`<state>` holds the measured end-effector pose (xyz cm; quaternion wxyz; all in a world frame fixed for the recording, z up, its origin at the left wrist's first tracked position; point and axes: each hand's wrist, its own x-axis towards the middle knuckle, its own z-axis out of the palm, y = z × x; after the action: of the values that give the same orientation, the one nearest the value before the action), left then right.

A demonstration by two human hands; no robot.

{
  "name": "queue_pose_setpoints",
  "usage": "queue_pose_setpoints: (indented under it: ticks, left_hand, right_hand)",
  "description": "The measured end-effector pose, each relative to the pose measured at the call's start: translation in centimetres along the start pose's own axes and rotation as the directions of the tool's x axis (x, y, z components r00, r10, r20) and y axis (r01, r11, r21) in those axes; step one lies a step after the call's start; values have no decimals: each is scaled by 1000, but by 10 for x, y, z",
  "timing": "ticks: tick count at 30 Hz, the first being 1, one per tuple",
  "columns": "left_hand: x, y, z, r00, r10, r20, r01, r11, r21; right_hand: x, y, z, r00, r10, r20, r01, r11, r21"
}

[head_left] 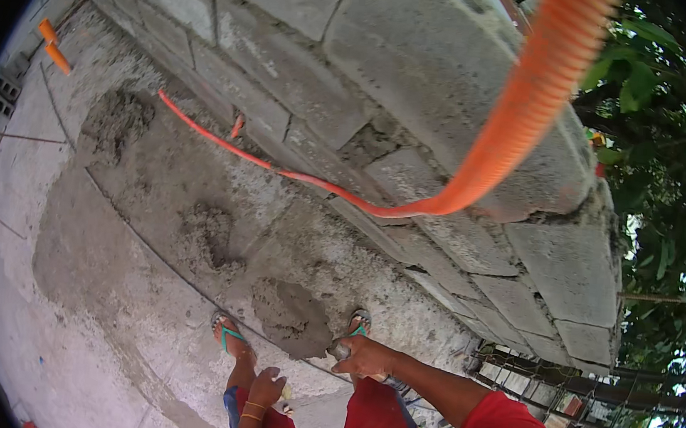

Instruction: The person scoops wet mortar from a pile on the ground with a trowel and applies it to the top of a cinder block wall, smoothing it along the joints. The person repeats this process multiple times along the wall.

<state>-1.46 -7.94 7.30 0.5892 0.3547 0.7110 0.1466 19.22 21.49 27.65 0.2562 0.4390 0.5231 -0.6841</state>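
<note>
My left hand [265, 390] is low at my left knee, its fingers curled, with a small pale bit showing at the fingertips that I cannot make out. Closed in front of my red shorts [325, 425], my right hand [367, 357] grips a grey, mortar-covered tool [338, 350], most of it hidden by the fingers. Just beyond that hand lies a smooth, wet patch of mortar [292, 317] between my feet. Another mortar heap [211, 236] rests farther off on the concrete floor [110, 323], and a third, darker heap [121, 124] is near the wall's far end.
A grey block wall [421, 185] rises along the right. An orange corrugated hose [510, 123] hangs down close in front of the view, its end by the wall's foot. A thin dark rod or line [151, 251] crosses the floor to my feet. Hollow blocks [7, 87] stand at far left.
</note>
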Motion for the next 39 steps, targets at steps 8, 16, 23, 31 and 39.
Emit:
queue_pose_setpoints:
  ticks: [8,16,23,31,39]
  left_hand:
    - [-59,106,-96,974,-83,-210,28,968,-249]
    - [-164,168,-109,893,-323,-314,234,928,-290]
    - [-234,195,-58,882,-408,-237,357,905,-230]
    - [-247,276,-78,906,-230,-356,188,971,-148]
    - [-273,290,-64,882,-264,-390,192,958,-212]
  right_hand:
    - [-449,63,-43,952,233,-200,-205,967,152]
    - [-708,191,-106,840,268,-471,-109,935,337]
    - [-761,240,-211,732,226,-643,-116,971,210]
    - [-735,163,-292,689,-67,-721,-198,940,-277]
    - [-707,146,-257,436,-233,-869,-529,715,-457]
